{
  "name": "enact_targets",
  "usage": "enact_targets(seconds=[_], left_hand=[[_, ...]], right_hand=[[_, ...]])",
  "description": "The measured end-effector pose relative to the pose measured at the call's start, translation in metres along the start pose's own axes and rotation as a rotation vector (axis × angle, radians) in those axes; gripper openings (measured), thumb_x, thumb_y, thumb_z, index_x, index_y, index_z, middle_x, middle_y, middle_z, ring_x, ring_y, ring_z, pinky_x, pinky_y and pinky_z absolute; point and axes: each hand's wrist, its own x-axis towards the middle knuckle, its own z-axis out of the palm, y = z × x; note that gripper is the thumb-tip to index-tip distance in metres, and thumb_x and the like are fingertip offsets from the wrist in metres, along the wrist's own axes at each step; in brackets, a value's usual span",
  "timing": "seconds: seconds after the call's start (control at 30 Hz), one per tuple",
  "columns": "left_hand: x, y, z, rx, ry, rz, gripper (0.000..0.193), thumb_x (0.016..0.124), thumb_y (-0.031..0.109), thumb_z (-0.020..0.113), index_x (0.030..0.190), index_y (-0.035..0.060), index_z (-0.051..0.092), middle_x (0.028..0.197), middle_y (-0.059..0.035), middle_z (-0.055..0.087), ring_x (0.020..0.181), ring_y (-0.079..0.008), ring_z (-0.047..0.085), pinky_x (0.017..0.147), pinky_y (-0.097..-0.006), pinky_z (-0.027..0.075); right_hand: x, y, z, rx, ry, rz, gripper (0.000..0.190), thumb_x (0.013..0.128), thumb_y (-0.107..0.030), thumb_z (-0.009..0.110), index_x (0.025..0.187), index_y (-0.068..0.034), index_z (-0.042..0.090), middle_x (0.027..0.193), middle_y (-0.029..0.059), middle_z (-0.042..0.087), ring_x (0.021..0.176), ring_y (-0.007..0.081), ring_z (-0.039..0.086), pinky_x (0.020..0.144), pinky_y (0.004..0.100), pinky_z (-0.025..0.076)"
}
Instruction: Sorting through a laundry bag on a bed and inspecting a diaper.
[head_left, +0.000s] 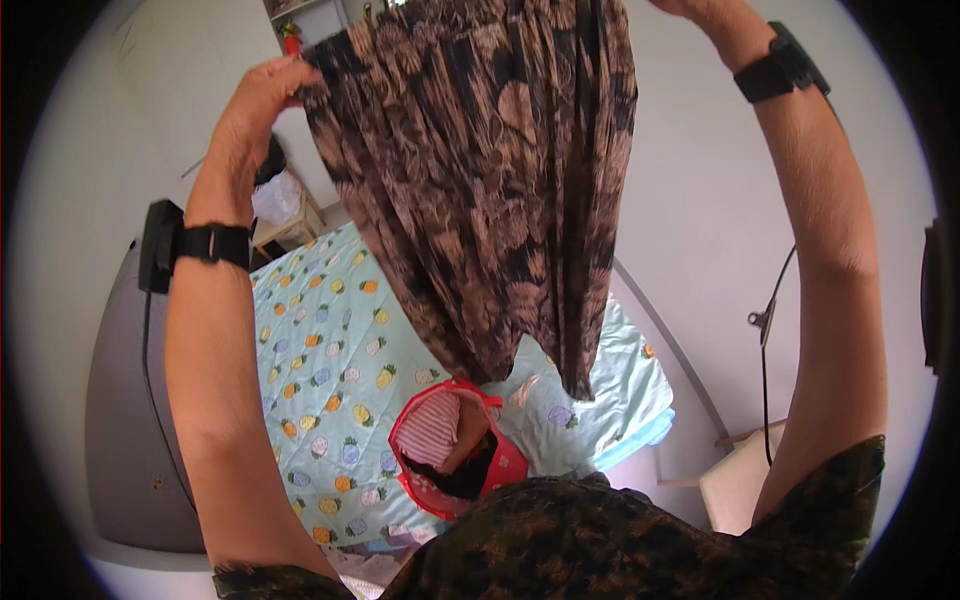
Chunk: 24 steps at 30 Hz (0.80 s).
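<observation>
A pair of loose trousers (487, 172) in a brown and black leafy print hangs in front of me, legs downward. My left hand (274, 90) pinches the upper left corner of the fabric. Only the wrist side of my right hand (679, 6) shows at the top edge, near the upper right of the trousers; its fingers are cut off by the frame. Below the hems, a red bag (506, 461) gapes on the bed. Inside it lie a pink and white striped cloth (429, 433), a brown item (471, 431) and some black fabric (461, 480).
A pale green quilt with a pineapple print (322, 375) covers the bed. At left stands a grey padded panel (127, 420). Beyond the bed is a wooden stand (304, 221) holding a plastic bag (276, 199). A cable with a clip (763, 319) hangs beside my right arm.
</observation>
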Motion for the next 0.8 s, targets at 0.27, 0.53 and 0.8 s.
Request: enact_targets(seconds=[0.27,0.53,0.8], left_hand=[[-0.029,0.03,0.048,-0.794,-0.183,-0.114,0.026,0.072,0.009,0.061,0.096,-0.0002,0.059,0.083,-0.0062,0.064,0.08,-0.0143,0.06,0.071,-0.028,0.05],[-0.034,0.057,0.071,0.014,-0.532,0.075,0.021,0.077,0.017,0.064,0.089,0.0003,0.064,0.085,0.0005,0.062,0.084,-0.0093,0.053,0.083,-0.024,0.038],[-0.039,0.072,0.109,0.032,-0.637,0.234,0.018,0.078,0.018,0.064,0.085,0.0012,0.063,0.078,-0.0005,0.058,0.075,-0.0087,0.052,0.072,-0.0227,0.04]], right_hand=[[-0.046,0.031,-0.018,0.612,-0.083,0.111,0.008,0.072,-0.009,0.067,0.076,-0.003,0.064,0.072,0.0051,0.063,0.062,0.0126,0.057,0.058,0.0249,0.048],[-0.099,0.003,-0.024,0.157,-0.353,-0.059,0.03,0.062,-0.028,0.07,0.069,0.0,0.061,0.085,0.0119,0.065,0.084,0.0224,0.061,0.079,0.0313,0.047],[-0.143,-0.024,0.029,0.19,-0.501,0.022,0.034,0.075,-0.022,0.063,0.056,-0.003,0.043,0.052,-0.0042,0.029,0.052,0.0065,0.029,0.048,0.0258,0.029]])
